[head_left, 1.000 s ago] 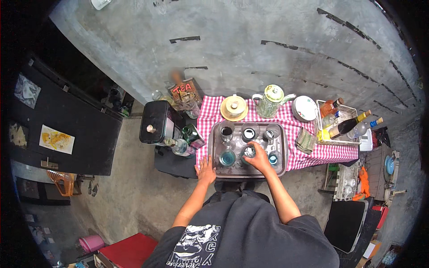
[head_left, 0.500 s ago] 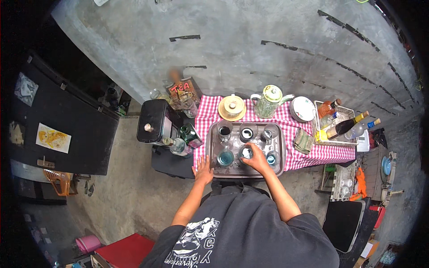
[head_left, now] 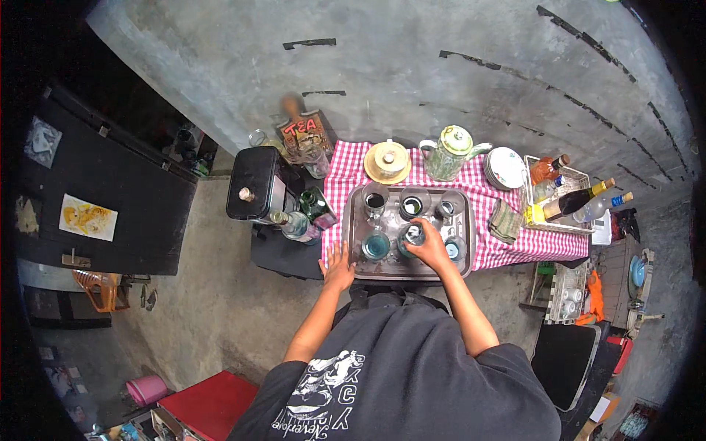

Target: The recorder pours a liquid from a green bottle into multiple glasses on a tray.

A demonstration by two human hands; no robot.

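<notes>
A brown serving tray (head_left: 465, 213) lies on the checked cloth with several clear glasses on it. My right hand (head_left: 434, 250) is closed round the front middle glass (head_left: 409, 239), which stands low at the tray. Beside it are a glass of blue liquid (head_left: 376, 245) on the left and a smaller glass (head_left: 454, 250), also bluish, on the right. Behind them stand a mug with dark contents (head_left: 375, 200), a wide dark-filled glass (head_left: 414, 203) and another dark one (head_left: 446, 208). My left hand (head_left: 338, 268) rests with fingers spread at the tray's front left corner, holding nothing.
Behind the tray are a lidded yellow pot (head_left: 387, 161), a patterned teapot (head_left: 448, 156) and stacked white plates (head_left: 505, 169). A folded cloth (head_left: 507, 222) and a basket of bottles (head_left: 581, 180) lie right. Glass bottles (head_left: 298, 225) and a black dispenser (head_left: 254, 187) stand left.
The whole view has shifted slightly, moving the table scene up and right. My right hand keeps its grip on the front middle glass, and my left hand stays spread at the tray's corner.
</notes>
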